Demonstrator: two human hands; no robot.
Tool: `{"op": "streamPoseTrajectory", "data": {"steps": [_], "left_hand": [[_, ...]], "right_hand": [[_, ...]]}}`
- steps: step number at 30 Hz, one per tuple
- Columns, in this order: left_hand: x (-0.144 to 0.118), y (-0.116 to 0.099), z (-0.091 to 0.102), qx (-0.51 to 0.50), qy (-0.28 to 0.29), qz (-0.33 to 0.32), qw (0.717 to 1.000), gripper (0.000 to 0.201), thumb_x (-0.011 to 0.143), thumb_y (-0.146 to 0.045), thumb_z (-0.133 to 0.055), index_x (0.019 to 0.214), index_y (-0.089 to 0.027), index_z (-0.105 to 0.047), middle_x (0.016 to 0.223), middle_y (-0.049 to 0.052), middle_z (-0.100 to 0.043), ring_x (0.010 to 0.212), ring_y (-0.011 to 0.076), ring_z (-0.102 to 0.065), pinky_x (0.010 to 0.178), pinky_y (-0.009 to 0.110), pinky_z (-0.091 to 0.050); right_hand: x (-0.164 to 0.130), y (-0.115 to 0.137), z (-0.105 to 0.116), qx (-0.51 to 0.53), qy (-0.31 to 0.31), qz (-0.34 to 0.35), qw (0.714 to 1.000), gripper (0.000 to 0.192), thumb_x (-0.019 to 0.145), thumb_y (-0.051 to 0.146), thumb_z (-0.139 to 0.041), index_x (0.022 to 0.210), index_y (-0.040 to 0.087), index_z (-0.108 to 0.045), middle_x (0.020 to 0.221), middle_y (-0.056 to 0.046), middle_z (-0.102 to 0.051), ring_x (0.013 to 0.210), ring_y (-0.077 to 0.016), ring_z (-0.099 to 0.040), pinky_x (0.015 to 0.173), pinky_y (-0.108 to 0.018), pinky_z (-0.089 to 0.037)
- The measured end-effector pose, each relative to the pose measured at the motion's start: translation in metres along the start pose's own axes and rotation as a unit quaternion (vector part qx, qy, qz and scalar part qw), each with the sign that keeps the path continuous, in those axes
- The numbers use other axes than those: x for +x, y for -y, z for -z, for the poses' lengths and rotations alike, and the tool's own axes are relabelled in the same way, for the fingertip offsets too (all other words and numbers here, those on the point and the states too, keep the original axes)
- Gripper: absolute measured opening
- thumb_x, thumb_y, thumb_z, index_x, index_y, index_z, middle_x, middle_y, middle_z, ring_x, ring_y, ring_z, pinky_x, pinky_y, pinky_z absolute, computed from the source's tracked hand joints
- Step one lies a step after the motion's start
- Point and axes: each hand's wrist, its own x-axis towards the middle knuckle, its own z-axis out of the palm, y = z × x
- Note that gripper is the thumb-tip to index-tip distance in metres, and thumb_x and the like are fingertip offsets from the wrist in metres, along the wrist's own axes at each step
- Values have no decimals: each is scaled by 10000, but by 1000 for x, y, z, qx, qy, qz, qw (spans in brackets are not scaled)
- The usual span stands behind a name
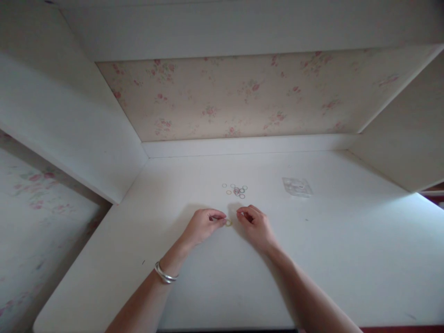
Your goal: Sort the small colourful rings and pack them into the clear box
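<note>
A small yellowish ring shows at the fingertips of my left hand, whose thumb and forefinger are pinched at its edge. A short distance to the right, my right hand also has thumb and finger pressed together; whatever may be between them is too small to make out. The two hands face each other just above the white desk. Beyond them lies a loose cluster of several thin rings, some overlapping and some apart, in dark, reddish and yellowish tones. A silver bracelet circles my left wrist.
A clear plastic box rests on the desk, right of the rings. White panels stand at the left and right. A flower-patterned wall is behind, under an overhanging white board. A small dark bit lies at left.
</note>
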Motion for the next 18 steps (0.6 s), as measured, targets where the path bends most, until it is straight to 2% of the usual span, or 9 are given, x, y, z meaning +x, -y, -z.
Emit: {"op": "streamPoseTrajectory", "data": {"steps": [3, 6, 10, 13, 18], "left_hand": [[3, -7, 2, 24, 9, -20, 999, 226, 777, -322, -586, 894, -175, -711, 821, 23, -714, 744, 150, -643, 702, 218, -468], [9, -16, 9, 72, 43, -53, 995, 224, 805, -289, -529, 870, -183, -715, 735, 2, -705, 669, 135, -630, 646, 204, -451], [22, -25, 16, 137, 53, -72, 986, 219, 782, -279, -537, 869, -192, -719, 789, 7, -714, 654, 135, -625, 632, 206, -443], [28, -26, 15, 149, 63, -78, 984, 207, 761, -272, -550, 855, -192, -716, 833, 12, -715, 704, 144, -637, 650, 206, -449], [30, -19, 8, 133, 85, -66, 985, 212, 763, -264, -530, 875, -184, -691, 799, 8, -706, 600, 123, -624, 601, 205, -454]], "right_hand": [[0, 1, 1, 3, -1, 0, 1000, 209, 849, 297, -482, 822, 188, -659, 684, -11, -546, 572, -104, -463, 540, -225, -350], [0, 2, 1, 7, -6, 3, 1000, 210, 845, 300, -486, 808, 188, -660, 670, -5, -535, 569, -103, -461, 537, -221, -346], [0, 1, 1, 15, -7, 0, 1000, 200, 842, 291, -491, 807, 189, -659, 666, -1, -523, 568, -102, -458, 534, -219, -347], [0, 1, 2, 17, -6, 0, 1000, 200, 840, 289, -488, 816, 190, -660, 673, -5, -529, 570, -103, -461, 535, -221, -352], [0, 2, 2, 14, 2, 3, 1000, 200, 840, 283, -483, 810, 195, -660, 684, -6, -537, 565, -100, -459, 531, -220, -349]]}}
